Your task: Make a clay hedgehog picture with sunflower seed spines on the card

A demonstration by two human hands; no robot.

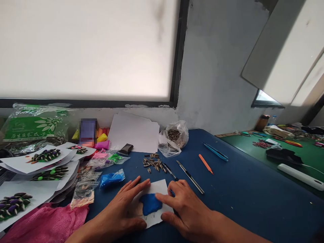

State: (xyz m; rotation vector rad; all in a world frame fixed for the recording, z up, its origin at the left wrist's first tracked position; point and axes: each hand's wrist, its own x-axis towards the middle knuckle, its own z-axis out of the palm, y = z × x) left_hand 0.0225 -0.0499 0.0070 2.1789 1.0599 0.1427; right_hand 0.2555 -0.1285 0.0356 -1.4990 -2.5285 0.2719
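A white sheet of paper (160, 187) lies on the table in front of me. A flattened patch of blue modelling clay (151, 204) is stuck on it, with a small beige clay patch at its left and short pen lines below. My left hand (126, 207) rests on the sheet's left side, fingers stretched and thumb apart. The index fingertip of my right hand (186, 209) touches the blue clay's upper right edge. Its other fingers are curled, and a bit of blue shows between them. Sunflower seeds (153, 163) and a black pen (170, 171) lie just beyond the sheet.
Right of the sheet lie a craft knife (190, 177), an orange stick (206, 164) and blue tweezers (215, 152). Bagged blue clay (112, 178), finished seed pictures (48, 155) and a pink cloth (48, 222) are at left. Blank paper (134, 133) and a seed bag (174, 136) stand behind.
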